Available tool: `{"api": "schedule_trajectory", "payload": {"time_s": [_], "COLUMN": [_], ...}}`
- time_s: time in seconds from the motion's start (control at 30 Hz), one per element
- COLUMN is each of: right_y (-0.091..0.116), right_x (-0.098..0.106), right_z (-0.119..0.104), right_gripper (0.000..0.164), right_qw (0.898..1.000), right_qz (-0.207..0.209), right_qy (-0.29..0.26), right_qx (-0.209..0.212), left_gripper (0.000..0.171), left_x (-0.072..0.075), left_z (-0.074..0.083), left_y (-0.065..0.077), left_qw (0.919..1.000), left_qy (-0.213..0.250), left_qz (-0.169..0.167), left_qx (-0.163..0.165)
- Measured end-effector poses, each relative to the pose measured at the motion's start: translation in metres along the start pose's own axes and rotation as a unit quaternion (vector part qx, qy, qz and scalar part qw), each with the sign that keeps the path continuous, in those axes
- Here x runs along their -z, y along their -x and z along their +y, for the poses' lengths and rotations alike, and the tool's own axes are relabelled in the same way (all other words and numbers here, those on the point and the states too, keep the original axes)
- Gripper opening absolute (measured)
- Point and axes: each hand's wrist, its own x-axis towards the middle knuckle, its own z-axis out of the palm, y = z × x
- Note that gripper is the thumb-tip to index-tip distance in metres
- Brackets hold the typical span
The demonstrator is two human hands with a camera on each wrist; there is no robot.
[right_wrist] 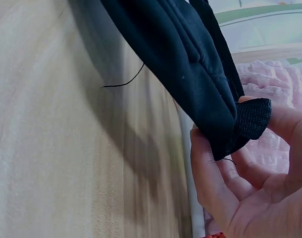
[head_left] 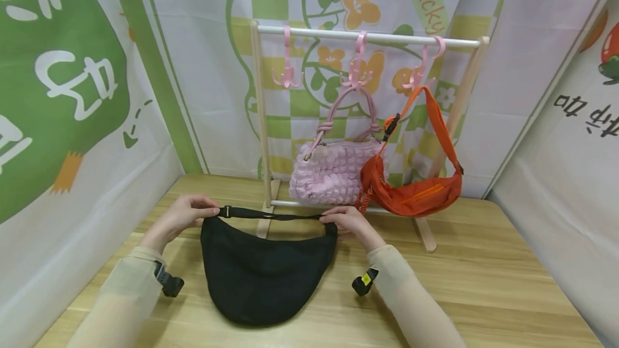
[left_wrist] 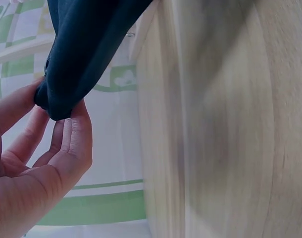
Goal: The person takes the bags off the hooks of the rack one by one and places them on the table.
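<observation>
A black crescent-shaped shoulder bag [head_left: 268, 275] is held up by its two top corners over the wooden table, its strap [head_left: 271, 214] running across between the hands. The left hand [head_left: 186, 214] pinches the bag's left corner between thumb and fingers; the left wrist view shows the dark fabric [left_wrist: 86, 54] gathered in those fingertips. At the other corner, the right hand [head_left: 350, 222] pinches the bag by the strap's end; woven webbing [right_wrist: 252, 119] shows between its thumb and fingers in the right wrist view. A loose thread hangs from the bag there.
Behind stands a wooden rack with a white top bar [head_left: 329, 33] and pink hooks [head_left: 287, 71]. A pink puffy handbag [head_left: 333, 173] and an orange crossbody bag [head_left: 411, 192] hang from it. The rack's right foot [head_left: 425, 235] juts forward on the table [head_left: 483, 283].
</observation>
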Motion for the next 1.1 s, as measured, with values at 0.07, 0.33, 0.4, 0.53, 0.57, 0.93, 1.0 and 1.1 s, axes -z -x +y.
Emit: {"api": "schedule_trajectory", "payload": {"time_s": [0.07,0.33,0.4,0.53,0.57,0.93,1.0,1.1], "right_y": [-0.002,-0.005,-0.006,-0.009,-0.010,-0.009,-0.008,-0.008], "right_x": [-0.001,-0.005,-0.005,-0.006,-0.006,-0.010,-0.010,-0.011], "right_z": [0.000,0.001,0.000,0.001,0.002,0.005,0.004,0.005], "right_gripper": [0.029,0.032,0.032,0.033,0.033,0.033,0.033,0.033], "right_qw": [1.000,0.999,0.999,0.999,0.999,0.999,0.999,0.999], "right_qz": [0.001,-0.008,-0.009,-0.016,-0.018,-0.025,-0.027,-0.028], "right_qy": [0.011,0.032,0.034,0.021,0.016,0.009,0.009,0.019], "right_qx": [-0.004,-0.011,-0.017,-0.032,-0.035,-0.037,-0.038,-0.036], "left_gripper": [0.044,0.042,0.042,0.040,0.040,0.033,0.033,0.033], "left_x": [0.000,0.002,0.002,0.002,0.002,0.001,0.001,0.000], "left_z": [-0.001,-0.005,-0.005,-0.008,-0.009,-0.018,-0.018,-0.018], "left_y": [-0.001,0.000,0.000,-0.001,-0.001,-0.003,-0.003,-0.003], "left_qw": [1.0000,0.9999,0.9999,0.9997,0.9997,0.9987,0.9986,0.9987], "left_qy": [-0.001,0.004,0.005,0.010,0.011,0.024,0.019,0.014], "left_qz": [-0.004,-0.007,-0.008,-0.007,-0.007,-0.019,-0.017,-0.021], "left_qx": [0.003,0.014,0.014,0.019,0.021,0.042,0.046,0.044]}}
